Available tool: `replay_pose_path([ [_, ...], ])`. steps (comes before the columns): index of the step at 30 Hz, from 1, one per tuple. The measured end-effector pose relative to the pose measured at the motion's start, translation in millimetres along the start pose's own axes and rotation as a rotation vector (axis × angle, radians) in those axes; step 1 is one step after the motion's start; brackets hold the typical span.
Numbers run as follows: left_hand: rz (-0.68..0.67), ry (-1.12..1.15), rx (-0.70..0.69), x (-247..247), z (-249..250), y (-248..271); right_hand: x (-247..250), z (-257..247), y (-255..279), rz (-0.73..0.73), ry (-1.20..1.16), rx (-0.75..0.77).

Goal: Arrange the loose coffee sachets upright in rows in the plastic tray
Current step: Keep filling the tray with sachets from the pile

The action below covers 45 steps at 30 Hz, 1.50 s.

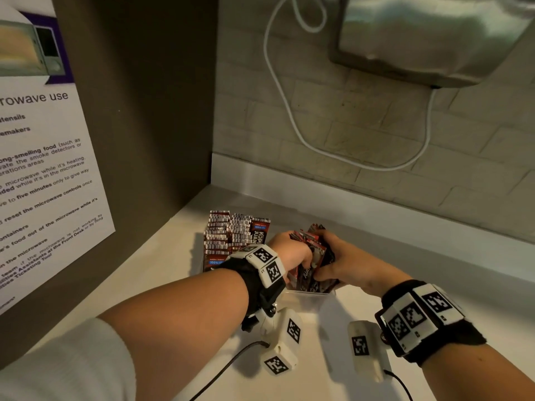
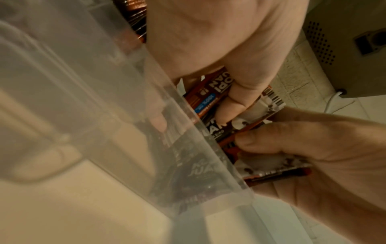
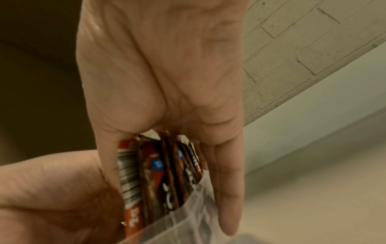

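A clear plastic tray (image 1: 307, 293) stands on the white counter. Rows of upright red-and-black coffee sachets (image 1: 228, 237) fill its rear left part. Over the tray's right part both hands hold one bundle of sachets (image 1: 314, 257) on end. My left hand (image 1: 291, 250) grips the bundle from the left, with its fingers (image 2: 231, 100) curled onto the packs. My right hand (image 1: 344, 263) clasps it from the right, its thumb (image 2: 252, 140) pressed on the packs. In the right wrist view the bundle (image 3: 158, 178) sits between thumb and fingers, its lower end behind the tray wall (image 3: 188, 222).
A dark side panel with a microwave-use poster (image 1: 43, 169) closes off the left. Behind is a brick wall (image 1: 376, 134) with a metal appliance (image 1: 428, 39) and a hanging white cable (image 1: 289, 117). White counter (image 1: 333, 357) lies in front of the tray.
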State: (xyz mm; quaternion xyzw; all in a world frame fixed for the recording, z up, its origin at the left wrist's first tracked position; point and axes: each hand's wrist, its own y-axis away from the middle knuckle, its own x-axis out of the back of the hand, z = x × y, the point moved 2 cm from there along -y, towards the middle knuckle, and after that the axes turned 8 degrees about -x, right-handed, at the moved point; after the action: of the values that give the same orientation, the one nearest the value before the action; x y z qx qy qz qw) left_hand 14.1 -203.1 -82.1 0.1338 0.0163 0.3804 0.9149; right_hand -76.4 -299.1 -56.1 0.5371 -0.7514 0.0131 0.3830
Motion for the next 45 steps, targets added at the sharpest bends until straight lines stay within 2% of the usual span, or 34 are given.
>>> replay_pose_path([
  [11,-0.075,0.012,0.049,1.8,-1.1,-1.1,2.8,-4.8,3.5,0.037,0.123,0.065],
  [16,-0.067,-0.003,0.048,3.0,0.3,2.0,2.5,-6.4,6.2,0.068,0.213,0.015],
  [20,-0.068,0.001,0.053,4.6,1.7,2.6,2.9,-7.4,7.2,0.073,0.198,0.015],
  [27,-0.044,0.012,0.012,10.4,7.8,9.7,7.4,-19.6,13.6,0.102,0.150,0.100],
  [30,-0.003,0.050,-0.035,13.0,14.7,14.1,13.4,-32.8,26.0,0.230,0.073,0.175],
  [33,0.012,0.078,-0.082,18.5,26.7,22.5,15.5,-46.3,43.3,0.407,-0.169,0.290],
  [36,-0.003,0.143,-0.131,26.2,40.9,31.7,4.0,-57.3,56.0,0.464,-0.344,0.351],
  [41,0.006,0.319,-0.154,43.6,56.6,52.1,-32.5,-68.0,53.3,0.403,-0.153,0.313],
  [43,-0.002,0.377,-0.153,49.2,59.6,60.4,-47.6,-68.4,46.2,0.379,-0.084,0.342],
  [45,-0.021,0.401,-0.162,54.5,61.0,68.6,-57.7,-67.6,40.1,0.419,-0.025,0.386],
])
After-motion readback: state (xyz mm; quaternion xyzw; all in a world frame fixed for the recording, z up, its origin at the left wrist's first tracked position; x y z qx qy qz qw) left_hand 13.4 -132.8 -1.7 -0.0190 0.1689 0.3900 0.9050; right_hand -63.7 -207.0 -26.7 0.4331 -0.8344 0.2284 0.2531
